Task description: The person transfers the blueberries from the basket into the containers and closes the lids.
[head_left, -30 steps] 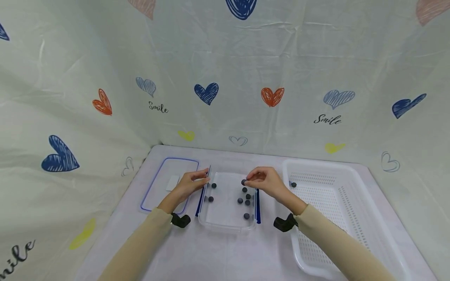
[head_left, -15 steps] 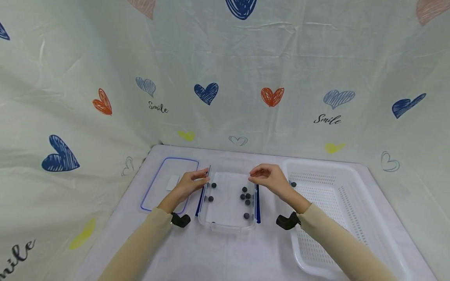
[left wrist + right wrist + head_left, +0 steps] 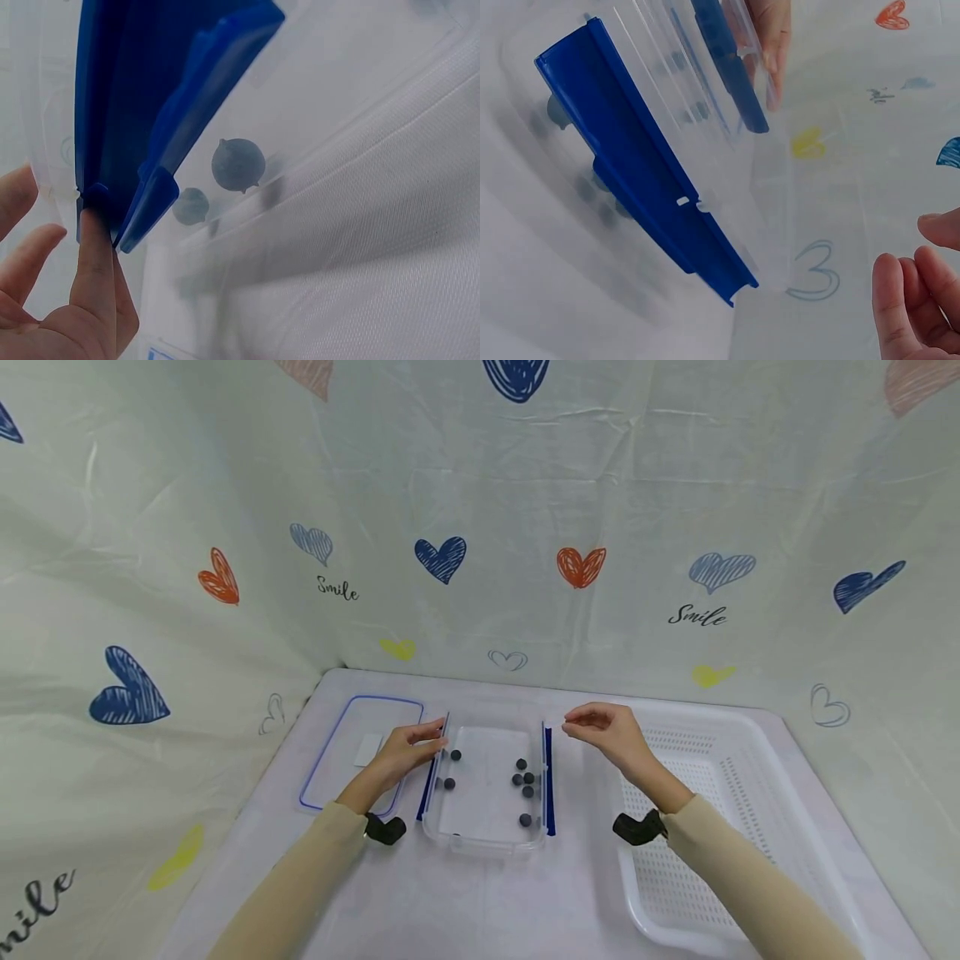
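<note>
At the left wall of a clear plastic box (image 3: 491,847), my left hand (image 3: 401,758) holds the box by its upper left side. One of its fingers (image 3: 94,262) presses against a blue latch flap (image 3: 127,112). Several small dark round balls (image 3: 528,792) lie in the box, mostly along its right side. A ball (image 3: 238,165) seen through the wall has small pointed nubs. My right hand (image 3: 615,739) is held in the air right of the box. Its thumb (image 3: 941,229) and fingers stand apart, with nothing between them.
A white perforated plastic basket (image 3: 636,897) stands to the right, partly behind my right arm. On the left lies a clear lid with a blue rim (image 3: 303,789). The box's right latch flap (image 3: 551,785) hangs folded outward. A heart-printed sheet (image 3: 487,485) rises behind the table.
My right hand has let go of a ball over the box and moved right towards the basket. One ball now sits at the box's front left edge. My left hand has stayed put.
</note>
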Tool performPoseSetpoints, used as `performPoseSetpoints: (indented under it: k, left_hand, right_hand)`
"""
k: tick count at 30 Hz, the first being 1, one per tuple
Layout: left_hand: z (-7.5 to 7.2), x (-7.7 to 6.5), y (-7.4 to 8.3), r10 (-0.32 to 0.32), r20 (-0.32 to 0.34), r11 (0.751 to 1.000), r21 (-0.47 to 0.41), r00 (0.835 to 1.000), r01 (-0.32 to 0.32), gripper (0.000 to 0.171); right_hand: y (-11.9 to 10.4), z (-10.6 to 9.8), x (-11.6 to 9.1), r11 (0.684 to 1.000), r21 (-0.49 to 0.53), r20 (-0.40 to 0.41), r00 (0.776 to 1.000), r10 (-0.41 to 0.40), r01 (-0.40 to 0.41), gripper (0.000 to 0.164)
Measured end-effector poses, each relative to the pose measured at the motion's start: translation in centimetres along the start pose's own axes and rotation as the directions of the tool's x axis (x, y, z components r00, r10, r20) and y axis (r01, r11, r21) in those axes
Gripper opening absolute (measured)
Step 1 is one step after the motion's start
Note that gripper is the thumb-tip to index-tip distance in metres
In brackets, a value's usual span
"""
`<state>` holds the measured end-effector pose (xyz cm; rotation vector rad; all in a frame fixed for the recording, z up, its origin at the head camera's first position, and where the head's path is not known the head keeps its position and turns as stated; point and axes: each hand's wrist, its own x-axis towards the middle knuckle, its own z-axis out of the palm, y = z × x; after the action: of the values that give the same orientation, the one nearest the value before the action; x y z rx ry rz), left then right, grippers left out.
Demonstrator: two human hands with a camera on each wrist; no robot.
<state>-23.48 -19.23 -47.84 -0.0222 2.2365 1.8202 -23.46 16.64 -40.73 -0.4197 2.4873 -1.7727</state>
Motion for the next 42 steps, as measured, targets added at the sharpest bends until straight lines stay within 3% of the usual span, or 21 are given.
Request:
performPoseSetpoints:
  k: [22,31,42]
  left_hand:
    - [0.1,0.1,-0.2,-0.018,-0.011,1.000,0.001,1.000,0.018,0.057]
    - [0.0,-0.2,0.5,-0.009,0.003,1.000,-0.020,1.000,0.009,0.056]
    - [0.1,0.0,-0.2,-0.026,-0.017,0.999,0.018,1.000,0.027,0.056]
  right_hand:
    - [3.0,-4.8,-0.8,1.000,-0.014,-0.182,0.983,0.005,-0.007,0.033]
    - [6.0,-6.2,-1.2,0.989,-0.015,-0.256,0.957,0.137,-0.146,0.035]
    - [9.8,-6.8,-1.8,0.953,-0.177,-0.284,0.940,0.190,-0.246,0.035]
